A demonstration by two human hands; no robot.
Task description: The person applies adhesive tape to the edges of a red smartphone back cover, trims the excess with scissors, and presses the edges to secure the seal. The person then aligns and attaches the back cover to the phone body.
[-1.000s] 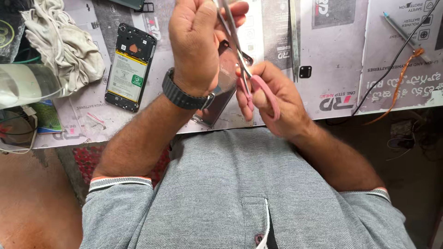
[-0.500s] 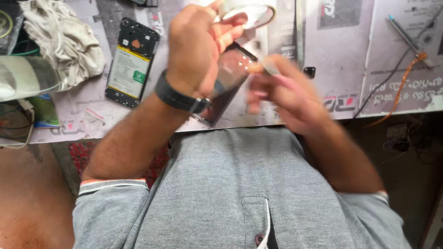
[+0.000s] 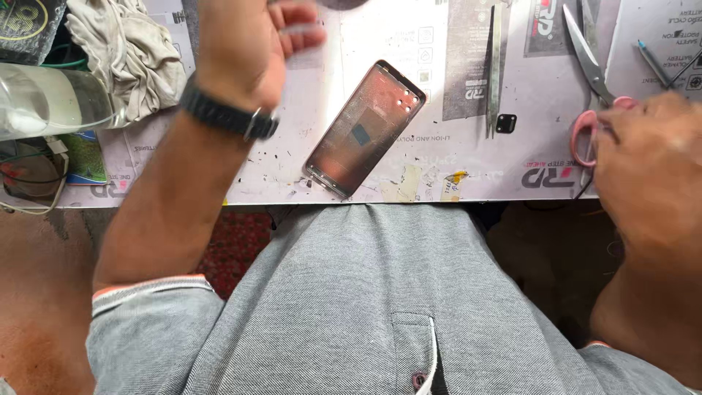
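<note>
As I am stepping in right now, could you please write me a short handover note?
Left hand: raised over the table, fingers curled; contents hidden.
Right hand: at the pink-handled steel scissors lying on the white printed mat; grip unclear.
Bare metal phone frame: flat by the mat's front edge, untouched; slim steel tweezers beside it.
Done: frame and scissors are down. Left: cannot tell from here.

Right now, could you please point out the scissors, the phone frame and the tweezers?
scissors [image 3: 585, 139]: head view, pink handle loop.
phone frame [image 3: 363, 130]: head view, middle of back panel.
tweezers [image 3: 493, 66]: head view, mid-shaft.
</note>
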